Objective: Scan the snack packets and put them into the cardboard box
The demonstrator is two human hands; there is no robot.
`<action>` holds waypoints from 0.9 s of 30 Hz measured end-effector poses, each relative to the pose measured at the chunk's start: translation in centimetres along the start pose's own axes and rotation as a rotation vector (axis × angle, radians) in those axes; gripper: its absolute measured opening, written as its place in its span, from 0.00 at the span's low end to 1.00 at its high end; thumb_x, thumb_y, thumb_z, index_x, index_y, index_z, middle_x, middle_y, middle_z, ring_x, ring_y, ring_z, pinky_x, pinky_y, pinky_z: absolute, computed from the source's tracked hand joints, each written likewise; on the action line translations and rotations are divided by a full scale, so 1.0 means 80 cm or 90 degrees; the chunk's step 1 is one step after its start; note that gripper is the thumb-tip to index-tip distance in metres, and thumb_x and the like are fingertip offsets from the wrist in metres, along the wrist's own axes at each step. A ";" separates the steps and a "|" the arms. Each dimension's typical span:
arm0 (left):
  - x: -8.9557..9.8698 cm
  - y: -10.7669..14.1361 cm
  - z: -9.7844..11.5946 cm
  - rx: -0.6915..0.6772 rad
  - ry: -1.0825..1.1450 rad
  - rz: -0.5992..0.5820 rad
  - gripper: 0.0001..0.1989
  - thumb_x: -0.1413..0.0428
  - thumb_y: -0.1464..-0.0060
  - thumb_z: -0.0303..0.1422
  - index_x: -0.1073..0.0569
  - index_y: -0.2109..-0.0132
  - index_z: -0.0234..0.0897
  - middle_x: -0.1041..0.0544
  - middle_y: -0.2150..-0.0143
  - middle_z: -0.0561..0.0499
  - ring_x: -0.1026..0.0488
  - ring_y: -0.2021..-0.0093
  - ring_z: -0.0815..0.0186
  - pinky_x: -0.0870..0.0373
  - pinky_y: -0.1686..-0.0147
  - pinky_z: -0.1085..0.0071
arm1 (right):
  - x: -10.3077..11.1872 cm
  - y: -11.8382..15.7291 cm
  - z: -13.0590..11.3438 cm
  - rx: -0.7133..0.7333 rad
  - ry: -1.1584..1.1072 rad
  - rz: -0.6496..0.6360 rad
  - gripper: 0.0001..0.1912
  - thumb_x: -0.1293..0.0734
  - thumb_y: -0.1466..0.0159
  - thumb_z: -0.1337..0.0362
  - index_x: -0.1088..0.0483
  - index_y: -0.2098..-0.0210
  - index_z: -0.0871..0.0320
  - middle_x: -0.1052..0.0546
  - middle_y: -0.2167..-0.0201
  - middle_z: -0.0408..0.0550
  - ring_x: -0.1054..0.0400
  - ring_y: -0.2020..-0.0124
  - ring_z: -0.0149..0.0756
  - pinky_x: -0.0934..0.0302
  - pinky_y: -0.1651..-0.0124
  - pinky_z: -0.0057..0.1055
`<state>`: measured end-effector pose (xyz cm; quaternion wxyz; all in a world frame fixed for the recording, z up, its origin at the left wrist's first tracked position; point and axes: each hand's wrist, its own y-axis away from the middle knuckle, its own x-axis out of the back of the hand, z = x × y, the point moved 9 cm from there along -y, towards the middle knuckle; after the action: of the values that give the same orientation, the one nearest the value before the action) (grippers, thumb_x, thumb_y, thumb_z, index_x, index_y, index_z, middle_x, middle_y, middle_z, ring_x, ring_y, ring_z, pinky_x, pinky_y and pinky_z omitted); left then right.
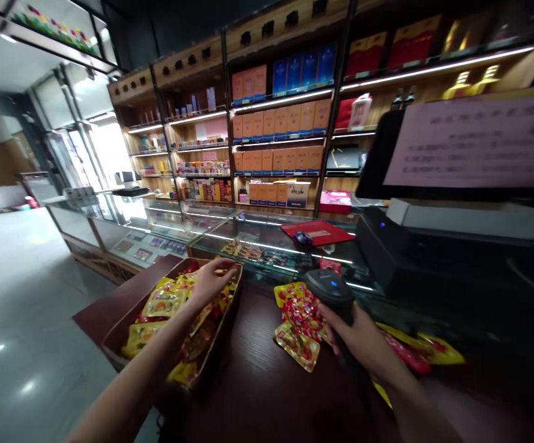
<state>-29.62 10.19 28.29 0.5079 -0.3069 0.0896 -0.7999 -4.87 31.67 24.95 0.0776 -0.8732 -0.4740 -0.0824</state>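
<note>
Forearms lie nearest the camera in the head view: left forearm (135, 375) crossing a box (128, 323), right forearm (412, 394) entering from lower right.

Status, judged from layout: partway. Many yellow packets (163, 306) lie in the box; a smaller pile of red packets (300, 315) sits loose on the dark counter (253, 335), a gold packet (297, 347) flat at its near edge. Yellow-and-red packaging (437, 349) lies right of the right hand (359, 335), partly hidden by the arm. Whether any packet has been scanned: cannot tell, no readout visible.

Right hand: closed around the grip of a black handheld scanner (329, 287), blue light showing. Scanner head stands beside and partly in front of the pile; contact unresolved.

Left hand (209, 284): over the box's far end, fingers loosely bent, partly open, no packet visible in grasp. Whether the fingertips touch contents or rim: cannot tell.

Beyond: glass case (211, 224), mouse (302, 239) on a red mat (329, 232), paper sheet (472, 144) fixed on a dark panel.
</note>
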 end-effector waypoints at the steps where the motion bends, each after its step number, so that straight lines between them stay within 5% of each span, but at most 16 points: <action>1: -0.038 -0.001 -0.001 -0.011 0.010 -0.039 0.14 0.39 0.49 0.38 0.20 0.57 0.38 0.18 0.57 0.45 0.21 0.57 0.58 0.24 0.59 0.65 | 0.002 0.000 -0.001 0.002 -0.009 0.002 0.22 0.33 0.41 0.42 0.37 0.75 0.55 0.32 0.85 0.40 0.41 0.87 0.30 0.46 0.84 0.27; 6: -0.197 -0.004 -0.016 -0.034 -0.029 -0.200 0.13 0.41 0.49 0.31 0.20 0.55 0.38 0.19 0.57 0.44 0.23 0.55 0.56 0.27 0.55 0.64 | 0.022 -0.004 0.000 -0.006 -0.032 0.048 0.21 0.32 0.41 0.44 0.35 0.71 0.56 0.32 0.86 0.38 0.40 0.87 0.29 0.45 0.84 0.26; 12: -0.280 -0.015 -0.038 -0.052 -0.245 -0.258 0.15 0.43 0.48 0.33 0.22 0.53 0.32 0.21 0.54 0.36 0.26 0.51 0.51 0.34 0.49 0.61 | 0.035 -0.008 0.004 -0.019 -0.045 0.051 0.19 0.32 0.40 0.46 0.36 0.70 0.56 0.33 0.87 0.36 0.40 0.88 0.27 0.46 0.84 0.24; 16: -0.298 -0.018 -0.057 -0.015 -0.240 -0.278 0.17 0.38 0.52 0.39 0.22 0.57 0.34 0.21 0.61 0.39 0.25 0.58 0.54 0.33 0.56 0.65 | 0.035 -0.009 0.004 -0.007 -0.053 0.051 0.18 0.32 0.38 0.48 0.35 0.69 0.56 0.33 0.87 0.36 0.40 0.88 0.27 0.45 0.84 0.24; 21: -0.298 -0.003 -0.064 -0.008 -0.176 -0.382 0.05 0.37 0.59 0.36 0.23 0.74 0.40 0.25 0.77 0.49 0.27 0.69 0.59 0.35 0.63 0.69 | 0.024 -0.012 0.012 -0.003 -0.067 0.026 0.16 0.32 0.38 0.49 0.36 0.68 0.55 0.32 0.86 0.37 0.39 0.87 0.28 0.44 0.84 0.24; 27: -0.269 0.036 -0.040 -0.088 -0.130 -0.459 0.10 0.38 0.53 0.41 0.19 0.66 0.43 0.21 0.71 0.46 0.27 0.65 0.57 0.33 0.58 0.68 | 0.004 -0.014 0.022 -0.029 -0.032 0.006 0.15 0.32 0.38 0.51 0.37 0.66 0.54 0.33 0.86 0.36 0.39 0.87 0.29 0.42 0.83 0.25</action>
<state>-22.96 26.96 15.85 0.1779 -0.4304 -0.0212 -0.8847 -5.54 32.89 23.40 0.0462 -0.8787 -0.4698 -0.0707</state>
